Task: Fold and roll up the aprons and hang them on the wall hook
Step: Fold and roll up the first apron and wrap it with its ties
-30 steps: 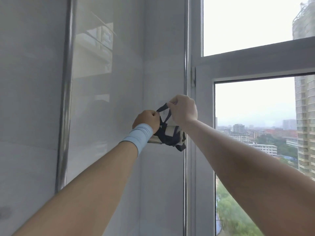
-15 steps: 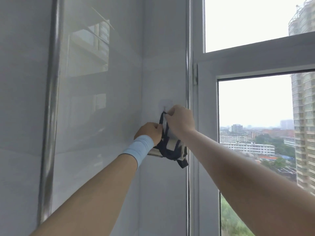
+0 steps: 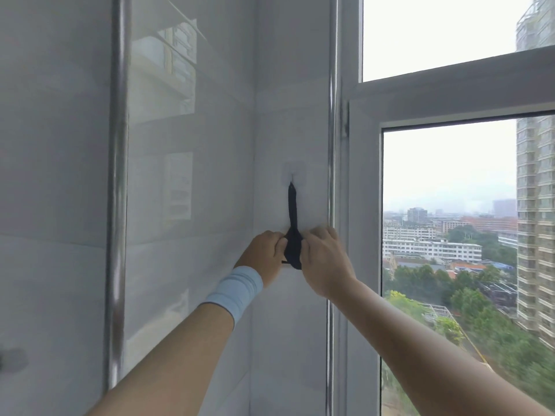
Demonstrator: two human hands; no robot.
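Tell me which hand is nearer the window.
Right. The right hand grips the apron from the right, just left of the window; the left hand grips it from the left, farther away.

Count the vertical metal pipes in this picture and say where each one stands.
2. The left pipe runs up the glossy left wall. The right pipe stands beside the window frame, partly behind the right hand. More could lie outside the view.

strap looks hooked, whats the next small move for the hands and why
Probably ease both hands off slowly, so the weight settles on the wall hook. The dark strap runs straight down from that hook to the apron bundle, which the left hand and right hand grip from either side.
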